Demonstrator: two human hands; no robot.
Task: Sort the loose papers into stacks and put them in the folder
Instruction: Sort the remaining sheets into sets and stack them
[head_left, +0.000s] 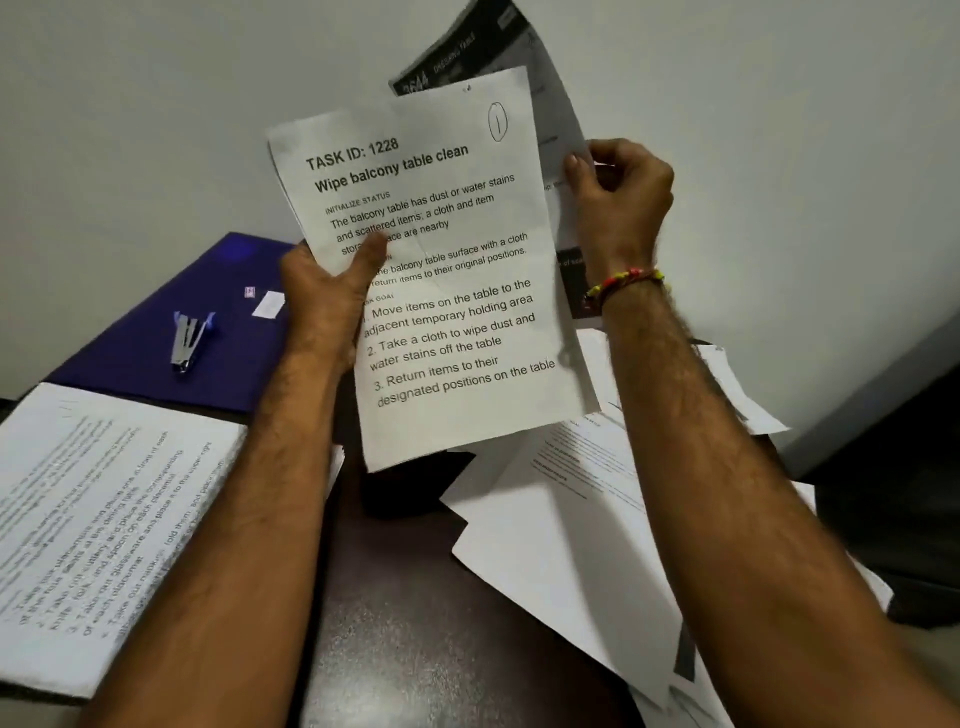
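My left hand (327, 291) holds up a white printed sheet (452, 322) headed "TASK ID: 1228", thumb pressed across its text. Behind it, my right hand (618, 208) pinches the right edge of a second sheet with a black header (457, 57). Both sheets are raised above the dark table (415, 623). A blue folder (156, 332) lies closed at the back left. A stack of printed papers (93, 514) sits at the front left. Loose white papers (571, 535) are scattered on the right.
A stapler (188, 338) and a small white slip (269, 304) lie on the folder. A pale wall rises directly behind the table. A dark piece of furniture (893, 493) stands at the right.
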